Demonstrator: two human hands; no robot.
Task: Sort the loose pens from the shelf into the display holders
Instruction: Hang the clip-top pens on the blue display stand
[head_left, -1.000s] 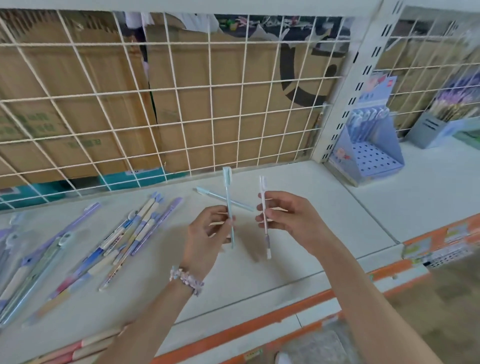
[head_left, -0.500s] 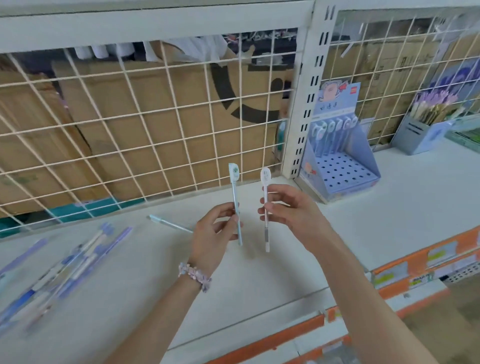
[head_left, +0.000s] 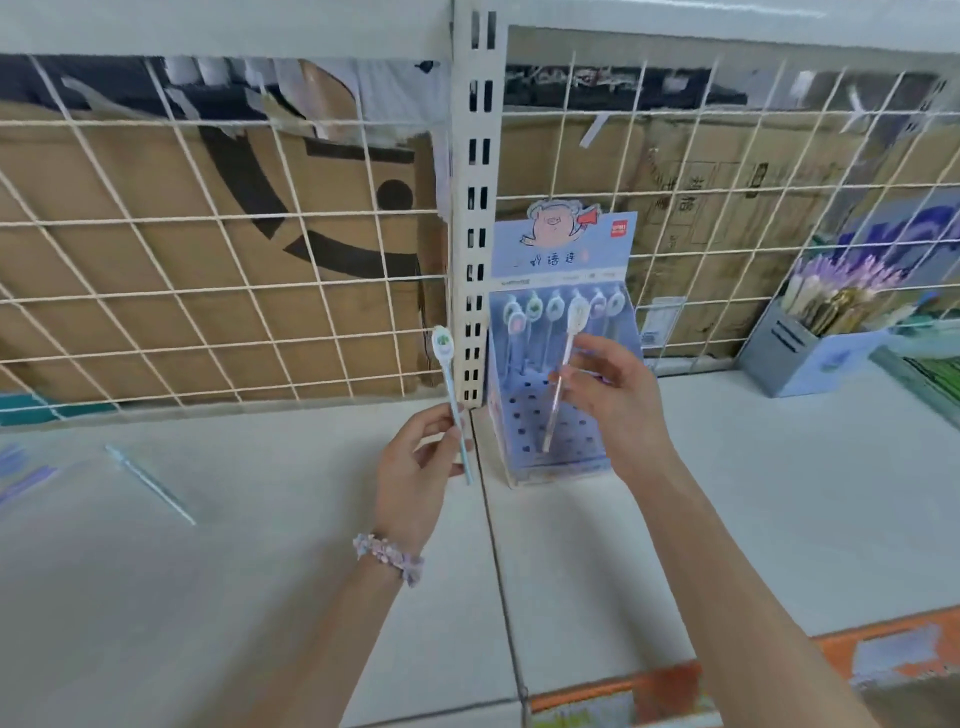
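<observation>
The left hand (head_left: 415, 467) pinches a pale blue pen (head_left: 453, 395) near its lower half, thumb and fingertips closed together on the barrel, the other fingers curled loosely behind. The pen stands nearly upright, its flat oval topper with a small green mark at the top, just in front of the slotted shelf upright (head_left: 477, 218). The right hand (head_left: 615, 400) grips a white pen (head_left: 563, 374) between thumb and bent fingers about midway along the barrel; this pen tilts, topper up and tip down, over the perforated base of the blue display holder (head_left: 561, 260). The tip seems to hover just above the holes, though blur makes contact hard to judge. A row of matching pens with round toppers already stands at the back of that holder. On the white shelf (head_left: 260, 571) to the left lies one loose light-blue pen (head_left: 148, 483), well apart from the hands. A grey-blue box of purple-topped pens (head_left: 821, 358) sits far right.
</observation>
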